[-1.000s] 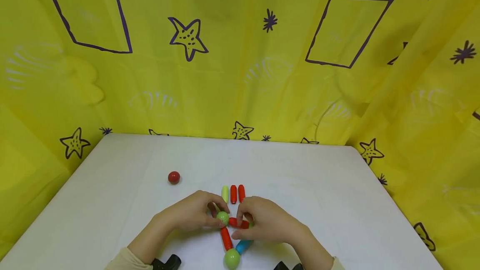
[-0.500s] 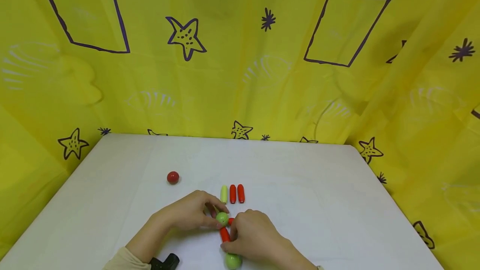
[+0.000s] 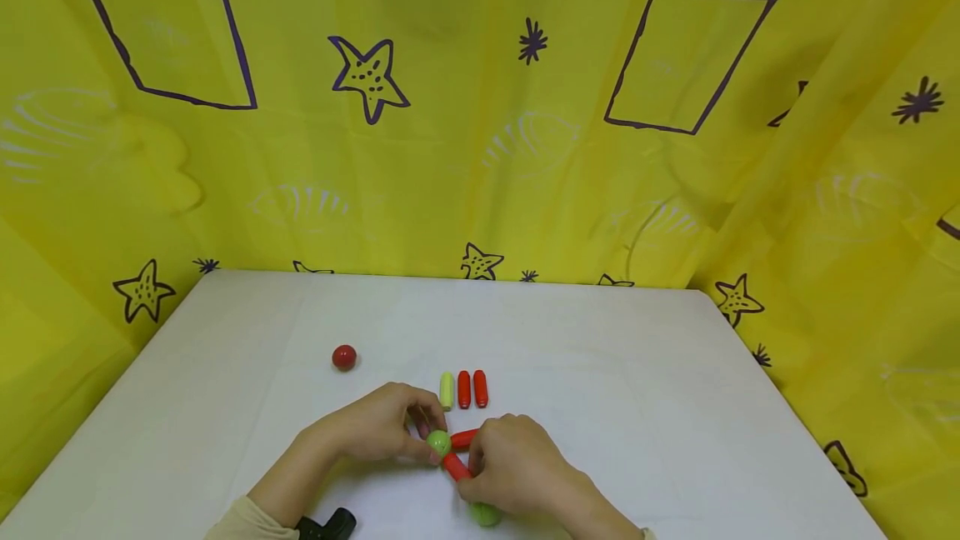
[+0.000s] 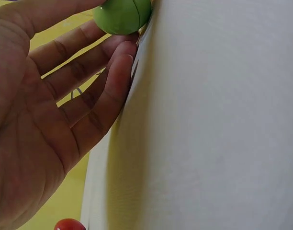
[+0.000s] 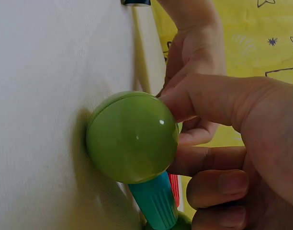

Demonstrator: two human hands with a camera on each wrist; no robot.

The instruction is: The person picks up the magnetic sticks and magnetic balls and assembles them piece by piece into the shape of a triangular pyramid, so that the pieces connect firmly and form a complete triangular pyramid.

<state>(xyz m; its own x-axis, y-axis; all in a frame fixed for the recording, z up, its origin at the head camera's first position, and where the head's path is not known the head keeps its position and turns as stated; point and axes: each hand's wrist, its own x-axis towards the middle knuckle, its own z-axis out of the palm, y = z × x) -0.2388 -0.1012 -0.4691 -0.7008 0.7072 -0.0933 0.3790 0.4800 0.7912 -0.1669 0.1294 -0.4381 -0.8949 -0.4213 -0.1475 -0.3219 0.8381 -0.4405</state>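
Thumb and fingers of my left hand [image 3: 378, 427] pinch a small green ball [image 3: 438, 443], also seen at the top of the left wrist view. Two red rods meet this ball: one red rod [image 3: 456, 467] slants toward me, another red rod [image 3: 463, 439] runs right, partly behind my right hand [image 3: 517, 465]. The right hand grips the slanting rod close to its near end, where a second green ball [image 5: 132, 139] sits. From that ball a blue rod [image 5: 155, 201] leads to a third green ball [image 5: 182, 221], mostly cut off below. My right hand hides much of this frame.
Beyond the hands lie a yellow rod [image 3: 447, 391] and two red rods [image 3: 472, 388] in a row on the white table [image 3: 600, 357]. A red ball [image 3: 344, 357] sits farther left. Yellow patterned cloth [image 3: 450, 148] hangs behind the table.
My right hand has come left and nearer, over the slanting red rod. The near green ball has shifted to the right and that rod has swung with it. My left hand keeps its ball.
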